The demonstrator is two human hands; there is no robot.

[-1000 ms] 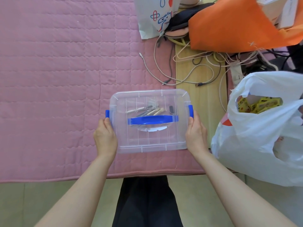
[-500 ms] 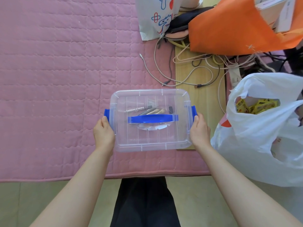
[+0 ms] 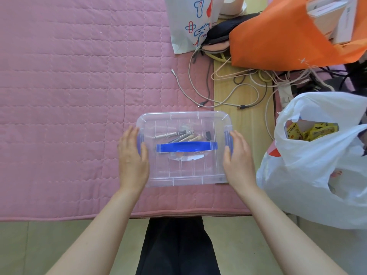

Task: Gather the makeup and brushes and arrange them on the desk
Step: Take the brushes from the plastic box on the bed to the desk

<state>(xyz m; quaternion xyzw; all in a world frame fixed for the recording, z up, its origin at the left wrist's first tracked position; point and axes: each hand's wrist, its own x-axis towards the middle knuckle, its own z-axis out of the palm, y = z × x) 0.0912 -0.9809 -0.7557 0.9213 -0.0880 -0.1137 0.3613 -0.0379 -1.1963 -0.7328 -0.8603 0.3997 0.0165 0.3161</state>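
Observation:
A clear plastic box (image 3: 184, 171) with a blue carry handle (image 3: 186, 146) and blue side latches sits on the pink quilted cover near its front edge. Through the lid I see several brushes and pencils (image 3: 179, 136) lying inside. My left hand (image 3: 132, 159) lies flat against the left latch with its fingers straight. At the right latch, my right hand (image 3: 237, 158) touches the box the same way, fingers straight. Neither hand grips anything.
The pink quilted cover (image 3: 69, 96) spreads left. A white plastic bag (image 3: 317, 165) with yellow packets stands right of the box. Loose cables (image 3: 228, 86), an orange bag (image 3: 278, 34) and a printed white bag (image 3: 190, 22) lie behind.
Both hands have loosened from the blue side latches and now lie flat with straight fingers. The box has stayed in about the same place.

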